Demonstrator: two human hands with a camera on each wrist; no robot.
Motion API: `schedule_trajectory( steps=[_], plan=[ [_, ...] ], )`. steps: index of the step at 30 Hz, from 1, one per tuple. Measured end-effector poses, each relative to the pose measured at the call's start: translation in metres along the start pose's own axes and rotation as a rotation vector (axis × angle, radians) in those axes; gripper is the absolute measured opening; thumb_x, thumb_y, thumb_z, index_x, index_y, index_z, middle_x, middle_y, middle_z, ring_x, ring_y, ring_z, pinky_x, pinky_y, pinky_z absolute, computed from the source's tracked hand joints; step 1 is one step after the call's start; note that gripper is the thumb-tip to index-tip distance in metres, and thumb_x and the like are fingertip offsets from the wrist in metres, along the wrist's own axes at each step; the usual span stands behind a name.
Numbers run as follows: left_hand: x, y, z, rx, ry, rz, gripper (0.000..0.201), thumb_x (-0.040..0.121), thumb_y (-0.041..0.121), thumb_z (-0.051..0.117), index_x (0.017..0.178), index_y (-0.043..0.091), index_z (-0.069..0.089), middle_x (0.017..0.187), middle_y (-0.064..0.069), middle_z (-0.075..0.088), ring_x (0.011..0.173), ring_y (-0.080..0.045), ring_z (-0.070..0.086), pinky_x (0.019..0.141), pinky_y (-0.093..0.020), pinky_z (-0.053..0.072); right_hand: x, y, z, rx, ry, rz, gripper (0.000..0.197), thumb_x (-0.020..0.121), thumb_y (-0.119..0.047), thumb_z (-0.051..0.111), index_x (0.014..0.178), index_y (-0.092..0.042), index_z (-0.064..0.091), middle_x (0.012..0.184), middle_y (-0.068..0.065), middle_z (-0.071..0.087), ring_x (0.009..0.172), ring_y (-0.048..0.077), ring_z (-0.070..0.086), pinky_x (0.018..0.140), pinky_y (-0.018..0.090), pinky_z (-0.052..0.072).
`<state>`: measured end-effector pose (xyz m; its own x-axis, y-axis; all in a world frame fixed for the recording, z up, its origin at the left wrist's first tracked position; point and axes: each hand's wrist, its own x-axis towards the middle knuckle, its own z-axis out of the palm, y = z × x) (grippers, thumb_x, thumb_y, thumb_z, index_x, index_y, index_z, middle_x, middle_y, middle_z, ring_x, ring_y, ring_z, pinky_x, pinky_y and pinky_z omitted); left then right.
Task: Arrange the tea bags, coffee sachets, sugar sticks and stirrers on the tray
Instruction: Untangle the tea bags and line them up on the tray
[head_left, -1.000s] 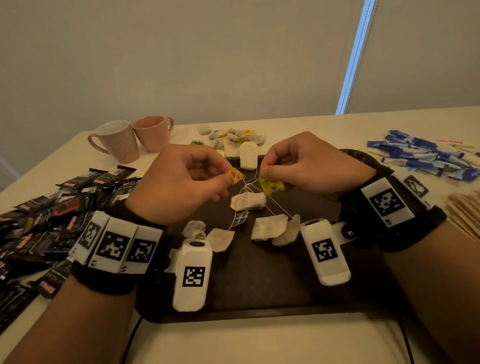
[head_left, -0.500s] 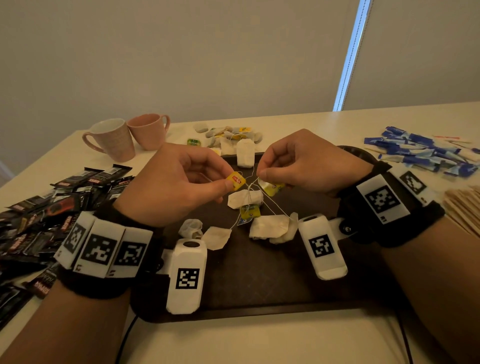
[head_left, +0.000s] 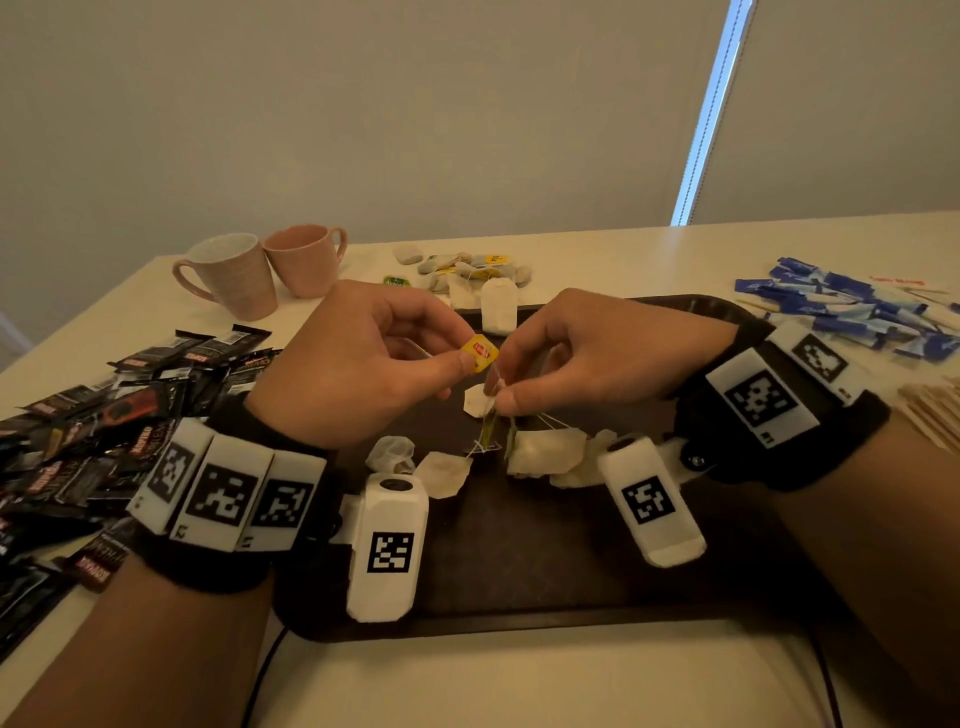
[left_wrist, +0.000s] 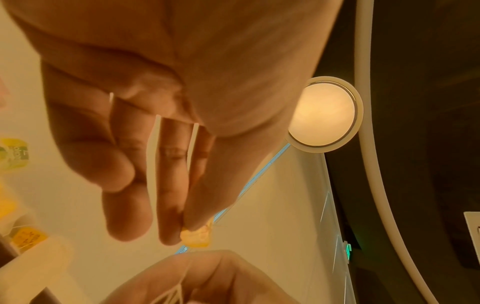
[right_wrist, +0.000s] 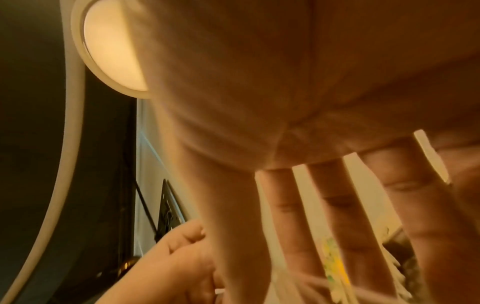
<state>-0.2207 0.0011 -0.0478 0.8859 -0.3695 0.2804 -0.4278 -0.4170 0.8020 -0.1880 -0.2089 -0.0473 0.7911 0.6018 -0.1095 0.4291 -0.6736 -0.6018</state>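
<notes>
Both hands hover over the dark tray (head_left: 519, 571), working at tangled tea bag strings. My left hand (head_left: 457, 364) pinches a yellow tea bag tag (head_left: 480, 353) between thumb and forefinger; the left wrist view shows the same tag (left_wrist: 196, 236) at the fingertips. My right hand (head_left: 498, 395) pinches a bunch of white strings (head_left: 491, 410), from which green-yellow tags (head_left: 488, 428) hang. Several white tea bags (head_left: 545, 449) lie on the tray beneath. One more tea bag (head_left: 498, 304) rests on the tray's far rim.
Black coffee sachets (head_left: 104, 415) are heaped at the left. Two pink mugs (head_left: 234, 280) stand at the back left, with loose tea bags (head_left: 467, 267) behind the tray. Blue sugar sticks (head_left: 852, 312) and wooden stirrers (head_left: 930, 415) lie at the right.
My hands have drawn closer together. The right hand let the yellow tag drop to hang on the strings and now pinches the strings higher up. The left keeps its tag.
</notes>
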Motion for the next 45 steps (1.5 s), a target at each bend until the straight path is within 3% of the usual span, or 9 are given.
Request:
schedule_trajectory(
  steps=[5, 11, 15, 18, 25, 31, 37, 41, 45],
  plan=[
    [-0.001, 0.002, -0.001, -0.020, 0.011, 0.010, 0.025, 0.067, 0.038, 0.072, 0.085, 0.021, 0.072, 0.078, 0.000, 0.075, 0.067, -0.021, 0.072, 0.066, -0.029, 0.061, 0.005, -0.001, -0.001, 0.036, 0.022, -0.001, 0.005, 0.086, -0.026, 0.075, 0.089, -0.023, 0.078, 0.080, -0.010, 0.075, 0.078, 0.010, 0.070, 0.080, 0.027, 0.057],
    [-0.003, 0.007, -0.003, -0.019, -0.074, 0.033, 0.023, 0.072, 0.028, 0.073, 0.091, 0.015, 0.074, 0.082, -0.001, 0.076, 0.071, -0.017, 0.073, 0.069, -0.027, 0.061, -0.001, 0.003, -0.004, 0.105, 0.056, 0.017, 0.011, 0.086, -0.016, 0.074, 0.096, -0.011, 0.077, 0.079, -0.001, 0.076, 0.071, 0.014, 0.072, 0.079, 0.033, 0.061],
    [-0.005, 0.010, -0.006, -0.003, -0.185, 0.023, 0.026, 0.080, 0.028, 0.064, 0.100, 0.014, 0.075, 0.086, 0.002, 0.077, 0.073, -0.016, 0.074, 0.065, -0.023, 0.058, -0.006, 0.003, -0.005, 0.168, 0.143, -0.014, 0.010, 0.086, -0.010, 0.074, 0.095, -0.008, 0.077, 0.080, 0.002, 0.077, 0.072, 0.015, 0.074, 0.078, 0.029, 0.061],
    [-0.002, 0.004, -0.009, 0.020, -0.116, -0.021, 0.025, 0.082, 0.030, 0.062, 0.101, 0.019, 0.075, 0.089, 0.004, 0.077, 0.076, -0.015, 0.073, 0.064, -0.026, 0.059, -0.007, 0.001, -0.005, 0.211, 0.193, -0.047, 0.011, 0.085, -0.006, 0.074, 0.095, -0.006, 0.076, 0.081, 0.003, 0.077, 0.071, 0.014, 0.074, 0.077, 0.029, 0.061],
    [0.000, -0.002, -0.005, 0.077, -0.085, -0.091, 0.031, 0.068, 0.035, 0.074, 0.098, 0.027, 0.073, 0.093, 0.013, 0.075, 0.088, -0.005, 0.071, 0.084, -0.026, 0.059, -0.008, -0.007, -0.005, 0.318, 0.178, -0.125, 0.013, 0.084, -0.001, 0.074, 0.097, 0.000, 0.074, 0.085, 0.012, 0.076, 0.073, 0.020, 0.075, 0.073, 0.031, 0.062],
    [0.002, -0.005, -0.004, 0.103, -0.106, -0.072, 0.010, 0.077, 0.016, 0.078, 0.084, 0.021, 0.074, 0.074, 0.008, 0.073, 0.068, -0.005, 0.067, 0.068, -0.020, 0.057, -0.011, -0.013, -0.003, 0.386, 0.166, -0.161, 0.017, 0.082, 0.004, 0.073, 0.099, 0.006, 0.071, 0.085, 0.018, 0.075, 0.072, 0.024, 0.075, 0.071, 0.031, 0.062],
    [0.003, -0.007, -0.005, 0.148, -0.071, -0.033, 0.007, 0.084, 0.015, 0.073, 0.086, 0.022, 0.071, 0.081, 0.012, 0.071, 0.076, -0.006, 0.067, 0.071, -0.015, 0.054, -0.014, -0.010, -0.002, 0.412, 0.168, -0.138, 0.020, 0.082, 0.004, 0.072, 0.102, 0.004, 0.070, 0.084, 0.016, 0.075, 0.071, 0.020, 0.075, 0.067, 0.026, 0.060],
    [0.003, -0.008, -0.006, 0.086, -0.081, -0.054, 0.009, 0.083, 0.012, 0.074, 0.087, 0.019, 0.070, 0.078, 0.008, 0.072, 0.071, -0.009, 0.070, 0.067, -0.020, 0.057, -0.014, -0.010, -0.001, 0.422, 0.178, -0.130, 0.018, 0.082, 0.004, 0.073, 0.100, 0.003, 0.070, 0.083, 0.016, 0.075, 0.069, 0.019, 0.074, 0.067, 0.028, 0.061],
    [0.002, -0.008, -0.006, 0.083, -0.122, -0.046, 0.016, 0.084, 0.012, 0.073, 0.098, 0.019, 0.070, 0.082, 0.002, 0.073, 0.080, -0.016, 0.072, 0.076, -0.032, 0.060, -0.013, -0.011, 0.001, 0.417, 0.182, -0.118, 0.015, 0.081, 0.004, 0.074, 0.095, 0.003, 0.069, 0.083, 0.018, 0.075, 0.070, 0.021, 0.075, 0.067, 0.028, 0.061]
  ],
)
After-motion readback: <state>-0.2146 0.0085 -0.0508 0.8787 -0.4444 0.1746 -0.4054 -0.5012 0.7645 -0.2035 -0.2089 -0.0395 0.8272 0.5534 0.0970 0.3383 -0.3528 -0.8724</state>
